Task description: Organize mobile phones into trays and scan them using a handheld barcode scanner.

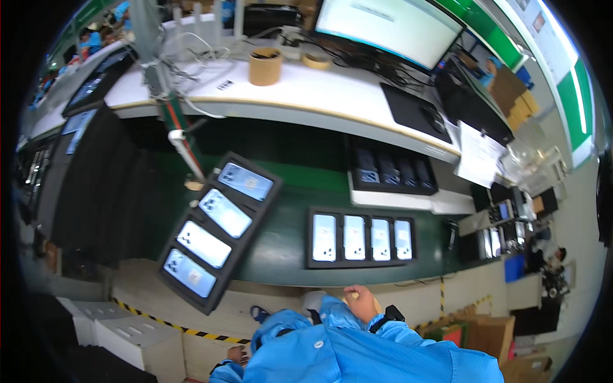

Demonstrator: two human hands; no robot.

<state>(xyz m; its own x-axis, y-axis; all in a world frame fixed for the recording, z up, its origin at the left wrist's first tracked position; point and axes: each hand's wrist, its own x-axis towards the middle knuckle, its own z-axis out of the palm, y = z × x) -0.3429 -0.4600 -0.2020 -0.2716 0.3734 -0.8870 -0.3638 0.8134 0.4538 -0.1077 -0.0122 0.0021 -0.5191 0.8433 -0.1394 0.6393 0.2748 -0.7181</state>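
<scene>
Currently R-side phone tray (361,263) fwd of R hand (363,304) & L hand (237,355), apart; both grips unclear.

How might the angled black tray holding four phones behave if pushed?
The black tray would probably stay stiff: its sides look unbent. It could tip if pushed outward, as its near end appears to overhang the green bench. The phones might shift only slightly, each seeming to sit in its own recess.
</scene>
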